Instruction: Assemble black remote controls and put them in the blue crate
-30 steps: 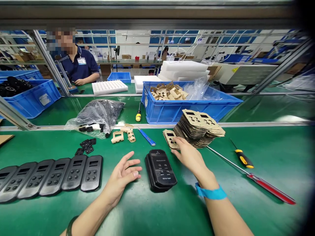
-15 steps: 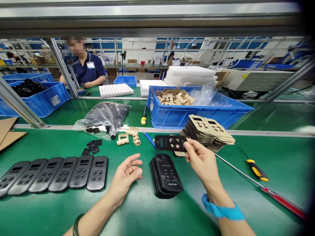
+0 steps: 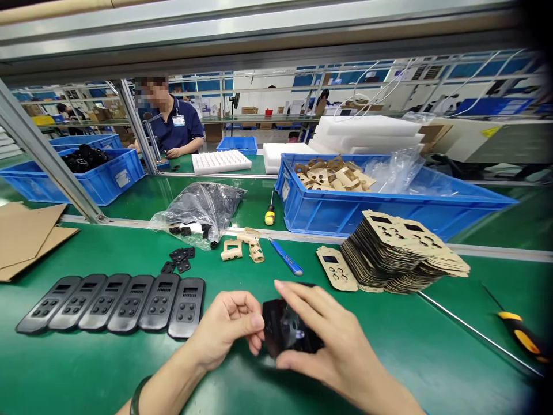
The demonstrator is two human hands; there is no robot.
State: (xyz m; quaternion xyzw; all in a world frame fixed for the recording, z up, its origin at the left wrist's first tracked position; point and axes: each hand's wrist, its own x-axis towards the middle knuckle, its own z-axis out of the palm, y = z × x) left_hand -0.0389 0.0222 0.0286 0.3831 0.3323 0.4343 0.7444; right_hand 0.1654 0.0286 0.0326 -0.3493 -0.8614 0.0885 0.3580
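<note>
My right hand is curved over a glossy black panel, thumb below and fingers above. At the panel's left edge, the thumb and fingertips of my left hand are pinched together. Much of the panel is hidden by my right hand, and its surface is blurred. The stack of black panels seen earlier is covered by my hands. To the left lies a row of several black device covers with buttons. Behind them are small black button pads. A single tan-backed faceplate rests beside a tall faceplate stack.
Behind my hands lie a blue utility knife, tan cut-out pieces and a plastic bag of black parts. A blue bin and screwdriver stand farther back. Another screwdriver and a metal rod lie right. A co-worker sits opposite.
My right hand has come down and left from beside the faceplate stack. My left hand has closed from spread fingers to a pinch at the black panel. The view has swung left.
</note>
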